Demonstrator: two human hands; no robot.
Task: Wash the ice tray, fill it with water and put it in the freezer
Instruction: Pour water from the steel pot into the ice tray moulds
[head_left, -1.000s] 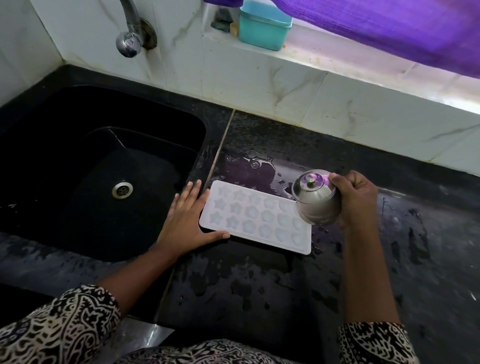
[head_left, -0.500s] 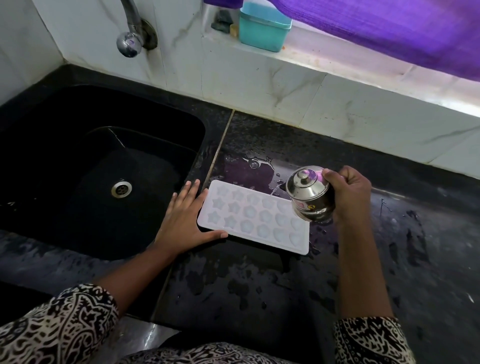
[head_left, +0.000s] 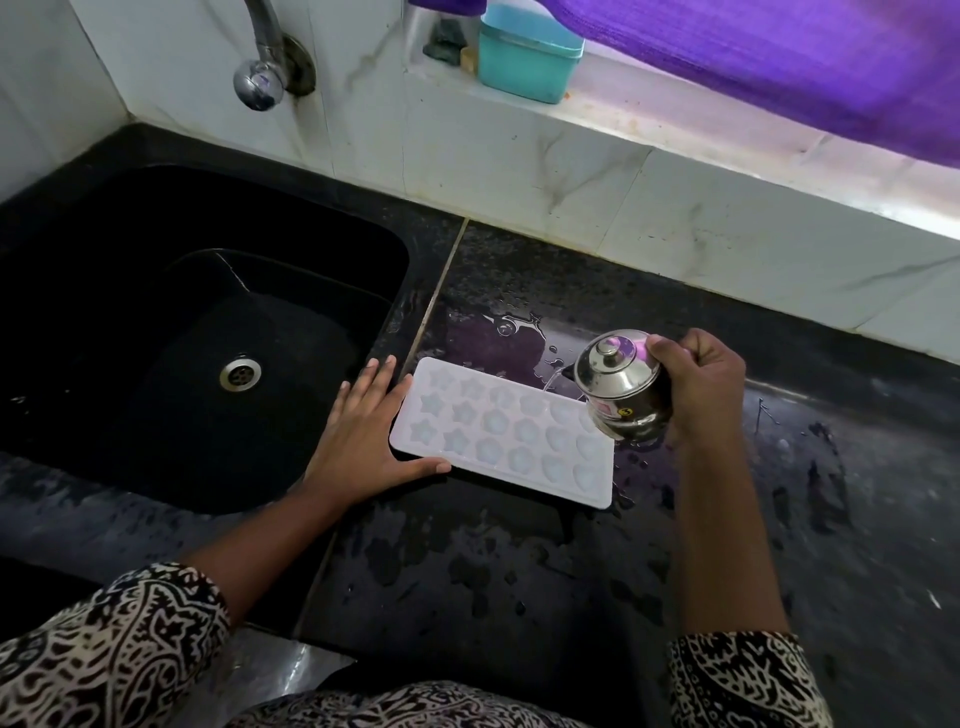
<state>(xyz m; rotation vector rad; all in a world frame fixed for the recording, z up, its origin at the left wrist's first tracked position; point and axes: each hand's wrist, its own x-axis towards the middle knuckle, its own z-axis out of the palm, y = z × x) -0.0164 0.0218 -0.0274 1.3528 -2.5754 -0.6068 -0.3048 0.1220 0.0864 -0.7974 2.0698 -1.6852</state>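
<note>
Ice tray (head_left: 498, 434) – left hand (head_left: 363, 441) flat against end.

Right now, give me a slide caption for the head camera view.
Left hand braces the ice tray on a wet counter while the right hand tips a steel pot over it.

Dim, purple-tinged daylight from the upper-right window ledge (head_left: 779, 171), wet-counter (head_left: 519, 545) glare, wide-angle edge bending.
</note>
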